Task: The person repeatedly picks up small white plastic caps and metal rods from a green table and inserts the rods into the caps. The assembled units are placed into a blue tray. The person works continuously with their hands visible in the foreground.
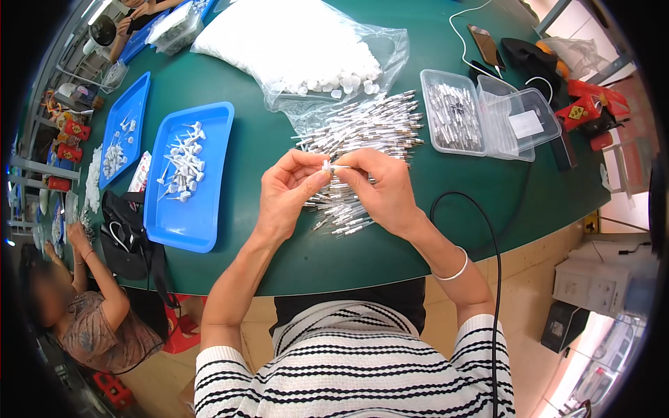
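Note:
My left hand [284, 198] pinches a small white plastic cap [326, 165] between thumb and fingertips. Thumb and forefinger of my right hand [385, 191] are closed on a thin metallic rod [340, 167], whose end meets the cap; how deep it sits cannot be told. Just beyond and beneath both hands spreads a big heap of slim silver-and-white rods [380, 125] on the green table [279, 268]. Farther back lies an open clear bag of white caps [293, 49], some spilling toward the heap. To the left, a blue tray [188, 226] bears several rods fitted with white caps [185, 164].
A second blue tray [139, 94] stands farther left. Right of the heap is a clear plastic box of rods [453, 115] beside its lid [533, 125]. A black bag [125, 233] sits at the left edge, near a seated person [104, 313]. A black cable [496, 279] hangs by my right arm.

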Demonstrator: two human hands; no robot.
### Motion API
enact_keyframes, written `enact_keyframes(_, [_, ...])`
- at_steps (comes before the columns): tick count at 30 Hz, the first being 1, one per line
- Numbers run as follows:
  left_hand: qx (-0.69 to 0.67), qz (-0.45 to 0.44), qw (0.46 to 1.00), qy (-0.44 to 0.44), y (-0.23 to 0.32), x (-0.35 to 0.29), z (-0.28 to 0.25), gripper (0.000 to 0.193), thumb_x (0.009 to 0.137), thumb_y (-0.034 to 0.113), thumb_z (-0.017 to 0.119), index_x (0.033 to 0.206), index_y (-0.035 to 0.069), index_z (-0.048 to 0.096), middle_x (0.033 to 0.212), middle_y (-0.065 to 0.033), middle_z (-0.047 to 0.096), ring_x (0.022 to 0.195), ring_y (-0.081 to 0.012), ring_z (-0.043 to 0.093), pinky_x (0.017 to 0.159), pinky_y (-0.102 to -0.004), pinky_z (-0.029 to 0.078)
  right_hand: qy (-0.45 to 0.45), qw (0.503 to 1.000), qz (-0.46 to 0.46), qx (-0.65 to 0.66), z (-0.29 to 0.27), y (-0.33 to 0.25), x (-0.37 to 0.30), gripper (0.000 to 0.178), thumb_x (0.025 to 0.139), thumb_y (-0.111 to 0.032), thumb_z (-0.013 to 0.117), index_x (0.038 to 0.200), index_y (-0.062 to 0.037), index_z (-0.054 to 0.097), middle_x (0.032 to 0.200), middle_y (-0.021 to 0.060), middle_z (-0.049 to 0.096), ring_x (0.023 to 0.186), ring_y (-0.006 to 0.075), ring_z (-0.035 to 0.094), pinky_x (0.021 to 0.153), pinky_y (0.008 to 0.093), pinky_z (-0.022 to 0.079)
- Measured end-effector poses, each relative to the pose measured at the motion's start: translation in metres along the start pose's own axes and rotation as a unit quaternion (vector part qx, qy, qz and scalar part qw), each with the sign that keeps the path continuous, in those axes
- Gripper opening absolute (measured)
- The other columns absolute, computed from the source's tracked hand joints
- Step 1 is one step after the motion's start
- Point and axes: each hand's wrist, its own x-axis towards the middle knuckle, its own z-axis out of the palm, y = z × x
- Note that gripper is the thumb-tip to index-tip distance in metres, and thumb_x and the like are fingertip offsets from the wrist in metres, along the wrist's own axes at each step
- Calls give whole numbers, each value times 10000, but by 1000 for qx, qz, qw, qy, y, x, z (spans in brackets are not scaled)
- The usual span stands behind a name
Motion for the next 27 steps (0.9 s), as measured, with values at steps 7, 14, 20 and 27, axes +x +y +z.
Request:
enact_keyframes(7, [102, 86, 991, 0, 4, -2, 3, 236, 849, -17, 665, 1068, -50, 585, 1038, -81, 619, 911, -110, 618, 828, -235, 514, 13, 998, -56, -31, 4, 2, 2, 106, 825, -56, 667, 909, 7, 653, 777, 115, 657, 681, 228, 635, 597, 324, 491])
enact_keyframes(14, [62, 89, 994, 0, 14, -6, 13, 244, 850, -29, 654, 1082, -52, 583, 1025, -73, 601, 885, -100, 599, 816, -236, 498, -93, 992, 76, 49, -6, -6, 5, 98, 896, -86, 588, 926, -6, 636, 673, 89, 622, 598, 158, 602, 571, 290, 466])
enact_keyframes(20, [-27, 78, 996, -24, 13, -6, 13, 217, 853, -38, 644, 1063, -48, 590, 1011, -58, 572, 914, -97, 566, 807, -225, 478, -56, 998, 7, 34, 2, -1, 2, 93, 912, -97, 567, 930, -20, 616, 670, 79, 614, 590, 174, 601, 551, 293, 463])
enact_keyframes(27, [24, 149, 986, -72, 6, -4, 5, 192, 839, -67, 630, 1025, -26, 609, 1065, -86, 533, 953, -132, 539, 850, -266, 456, -76, 988, 30, 130, 6, 2, -3, 109, 943, -108, 563, 961, -16, 619, 683, 36, 604, 613, 94, 569, 561, 246, 459])
